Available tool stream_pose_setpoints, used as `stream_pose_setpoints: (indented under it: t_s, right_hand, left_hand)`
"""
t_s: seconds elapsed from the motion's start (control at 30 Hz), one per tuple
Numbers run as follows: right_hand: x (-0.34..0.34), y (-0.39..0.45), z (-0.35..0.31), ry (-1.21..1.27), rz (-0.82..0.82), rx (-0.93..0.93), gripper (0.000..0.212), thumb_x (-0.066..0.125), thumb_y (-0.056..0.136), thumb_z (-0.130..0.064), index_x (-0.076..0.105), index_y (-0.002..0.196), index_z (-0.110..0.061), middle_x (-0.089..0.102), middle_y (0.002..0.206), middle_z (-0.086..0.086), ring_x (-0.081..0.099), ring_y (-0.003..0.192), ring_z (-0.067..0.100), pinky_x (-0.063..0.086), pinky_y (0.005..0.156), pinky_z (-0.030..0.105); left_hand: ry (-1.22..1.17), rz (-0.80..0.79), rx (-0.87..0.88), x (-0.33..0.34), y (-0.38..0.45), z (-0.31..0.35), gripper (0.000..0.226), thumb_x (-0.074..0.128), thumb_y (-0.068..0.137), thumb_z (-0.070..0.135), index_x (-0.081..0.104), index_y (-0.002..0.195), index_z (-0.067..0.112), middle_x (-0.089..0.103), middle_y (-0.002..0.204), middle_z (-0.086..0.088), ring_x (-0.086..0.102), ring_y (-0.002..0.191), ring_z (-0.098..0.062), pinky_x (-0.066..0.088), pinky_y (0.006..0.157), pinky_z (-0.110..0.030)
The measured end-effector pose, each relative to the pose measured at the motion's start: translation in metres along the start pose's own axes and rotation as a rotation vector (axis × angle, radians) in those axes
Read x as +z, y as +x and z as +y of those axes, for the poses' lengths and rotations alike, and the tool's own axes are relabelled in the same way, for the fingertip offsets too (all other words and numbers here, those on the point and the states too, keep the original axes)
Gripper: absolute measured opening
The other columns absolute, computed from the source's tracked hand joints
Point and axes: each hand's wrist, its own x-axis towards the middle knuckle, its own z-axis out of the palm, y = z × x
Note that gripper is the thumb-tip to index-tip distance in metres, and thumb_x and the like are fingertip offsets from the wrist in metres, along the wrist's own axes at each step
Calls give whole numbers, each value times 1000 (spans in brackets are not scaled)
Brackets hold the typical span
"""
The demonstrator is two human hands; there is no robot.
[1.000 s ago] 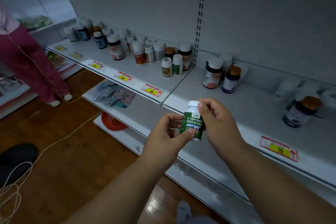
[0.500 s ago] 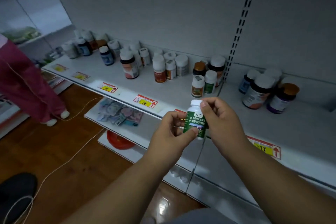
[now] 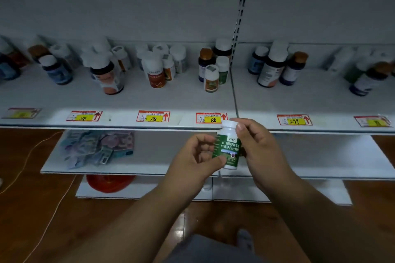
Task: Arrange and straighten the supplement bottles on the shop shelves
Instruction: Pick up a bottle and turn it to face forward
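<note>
A small white bottle with a green label (image 3: 228,147) is held upright in front of the shelf edge, below the 88 price tag (image 3: 211,118). My left hand (image 3: 195,159) pinches its lower left side with thumb and fingers. My right hand (image 3: 255,145) grips its right side and cap. Several supplement bottles stand in loose groups on the upper shelf (image 3: 181,100): an orange-labelled one (image 3: 156,73), a small white-capped one (image 3: 211,79), a dark large one (image 3: 108,76) and a cluster right of the divider (image 3: 271,68).
Yellow and red price tags line the shelf's front edge. The lower shelf (image 3: 149,164) holds a pile of flat packets (image 3: 98,148). A red item (image 3: 110,182) lies on the bottom shelf. A cord (image 3: 27,162) runs over the wooden floor at left.
My view has swung to face the shelf squarely, and the person in pink at left is out of sight. Both hands still hold the green-labelled bottle, now lower, in front of the shelf edge.
</note>
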Motion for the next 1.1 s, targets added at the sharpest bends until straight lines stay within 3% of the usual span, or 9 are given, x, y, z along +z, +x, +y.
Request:
stream_pose_setpoints:
  t_s: [0.17,0.3,0.37,0.5,0.7,0.83,0.97,1.1]
  right_hand:
    - [-15,-4,-5,38,-36,47,26,48,101,-22,66,118,-31,72,107,-4,69,92,10,53,69,22]
    - [-45,-5,-7,18,-7,54,26,49,101,-24,65,120,-31,71,108,-1,68,96,17,56,74,30]
    - [-63,-6,-6,24,29,49,25,51,100,-24,66,117,-32,72,104,-1,68,91,14,54,69,25]
    - [-113,-8,-5,24,66,29,24,50,100,-25,62,121,-27,72,100,-4,69,86,9,53,66,20]
    - [-209,-5,-10,45,-21,38,23,55,96,-24,60,118,-20,73,101,1,71,91,13,54,71,20]
    - [-261,6,-14,0,-41,31,20,57,96,-23,61,116,-24,73,99,0,70,89,11,54,71,21]
    - [-305,13,-20,-2,-28,9,19,59,96,-23,62,115,-24,73,100,5,70,91,18,57,77,32]
    - [-340,10,-19,4,-11,36,19,62,90,-24,64,108,-27,74,96,2,71,86,12,55,70,23]
  left_hand:
    - [-42,9,10,8,3,-3,35,73,80,5,60,110,20,71,95,7,69,85,-10,53,70,-19]
    - [-60,-25,12,35,10,-7,35,72,80,4,60,110,18,71,93,6,70,86,-12,54,71,-21]
    - [-60,-35,21,54,14,-9,35,72,80,4,60,110,18,71,94,5,69,86,-14,53,71,-21]
    - [-47,-25,46,104,26,-18,34,71,81,2,63,109,19,71,96,3,69,86,-16,54,72,-22]
    - [-43,50,50,206,44,-34,33,72,82,4,64,109,21,71,95,4,68,81,-12,53,72,-22]
    - [-52,88,48,259,58,-33,32,70,82,1,63,108,19,71,93,3,68,81,-14,53,73,-24]
    - [-29,76,47,302,68,-26,32,70,83,5,63,109,22,71,97,0,68,87,-15,53,73,-22]
    - [-36,33,12,330,71,-29,31,69,83,3,63,108,20,72,96,0,68,84,-11,50,66,-17]
